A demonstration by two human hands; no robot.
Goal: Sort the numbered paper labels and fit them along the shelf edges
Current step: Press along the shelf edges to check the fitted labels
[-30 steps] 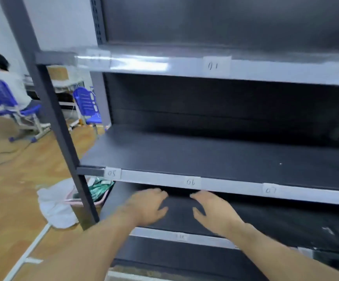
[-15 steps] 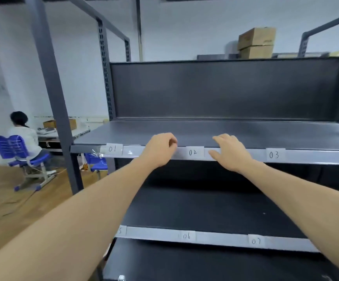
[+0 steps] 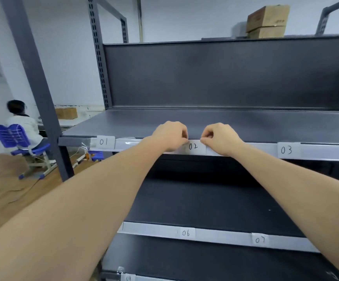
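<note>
Label 02 (image 3: 194,147) sits in the pale strip along the front edge of the upper shelf (image 3: 245,122), about midway between label 01 (image 3: 103,141) to its left and label 03 (image 3: 286,150) to its right. Both hands are at it, their fingers curled. The left hand (image 3: 171,136) pinches its upper left corner and the right hand (image 3: 220,138) pinches its upper right corner, so the handwritten number shows between them. Both bare forearms reach up from the lower corners of the view. On the edge strip of the next shelf down (image 3: 215,199), label 06 (image 3: 185,233) and label 07 (image 3: 259,239) stand side by side, well apart. Another label (image 3: 128,277) at the very bottom is too blurred to read. Two stacked cardboard boxes (image 3: 268,21) rest above the dark back panel (image 3: 225,74). Off to the left, a person (image 3: 22,120) sits on a blue chair (image 3: 12,135) on the wooden floor (image 3: 0,189).
</note>
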